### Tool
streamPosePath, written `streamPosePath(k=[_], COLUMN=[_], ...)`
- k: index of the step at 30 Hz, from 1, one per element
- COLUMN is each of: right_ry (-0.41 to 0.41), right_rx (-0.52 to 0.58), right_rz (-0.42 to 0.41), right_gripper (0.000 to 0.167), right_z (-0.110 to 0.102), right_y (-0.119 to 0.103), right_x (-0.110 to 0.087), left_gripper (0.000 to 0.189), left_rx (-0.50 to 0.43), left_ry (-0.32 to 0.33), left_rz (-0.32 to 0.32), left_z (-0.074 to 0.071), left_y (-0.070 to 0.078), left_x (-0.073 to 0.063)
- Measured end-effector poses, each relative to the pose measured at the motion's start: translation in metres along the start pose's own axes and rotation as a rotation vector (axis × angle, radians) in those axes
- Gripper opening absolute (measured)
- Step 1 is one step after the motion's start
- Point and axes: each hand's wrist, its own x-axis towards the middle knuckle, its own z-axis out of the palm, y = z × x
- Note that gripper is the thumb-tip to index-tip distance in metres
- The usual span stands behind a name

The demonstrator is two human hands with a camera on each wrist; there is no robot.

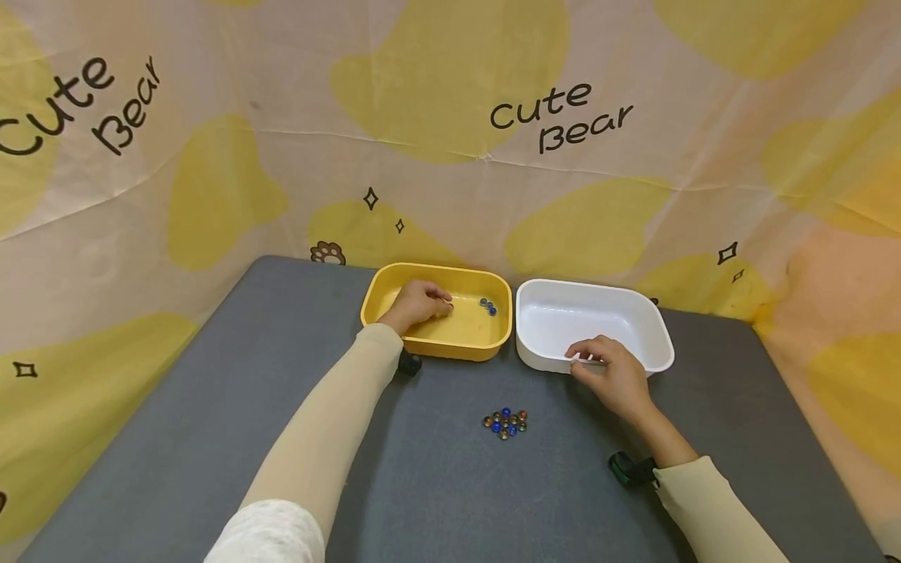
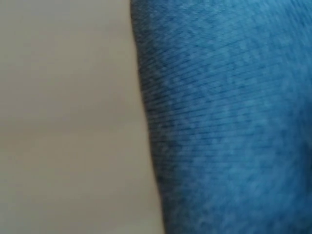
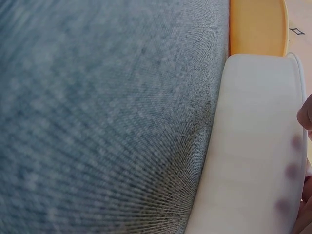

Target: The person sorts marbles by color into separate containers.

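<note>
My left hand [image 1: 420,303] reaches into the yellow bin [image 1: 457,352], thumb and fingers brought together just above its floor. A small dark marble [image 1: 450,306] shows at those fingertips, mostly hidden. To their right, a few blue marbles [image 1: 489,306] lie on the bin's floor. My right hand [image 1: 615,381] grips the near rim of the white bin [image 1: 594,286], thumb outside and fingers inside. In the right wrist view, dark finger shadows show through the white wall [image 3: 258,146]. The left wrist view holds only sleeve and blue-grey table surface.
On the grey table [image 1: 450,485], in front of the bins, sits a tight cluster of blue, amber and clear marbles [image 1: 504,423]. The two bins stand side by side near the back edge. A printed yellow cloth [image 1: 450,195] hangs behind the table.
</note>
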Motion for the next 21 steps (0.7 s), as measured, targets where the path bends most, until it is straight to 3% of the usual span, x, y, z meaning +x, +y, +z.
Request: streamPosePath(k=[7, 15, 21], right_ry=[0.013, 0.015, 0.022], right_rx=[0.005, -0.01, -0.009], right_rz=[-0.016, -0.012, -0.012], right_gripper=[0.023, 0.02, 0.021], right_z=[0.001, 0.001, 0.001], right_y=[0.0, 0.0, 0.0], right_x=[0.0, -0.001, -0.001], left_gripper=[0.022, 0.024, 0.024], left_rx=[-0.028, -0.077, -0.069], left_ry=[0.008, 0.013, 0.057], left_rz=[0.009, -0.008, 0.017], left_z=[-0.01, -0.023, -0.023], left_y=[0.006, 0.014, 0.018], left_x=[-0.004, -0.021, -0.033])
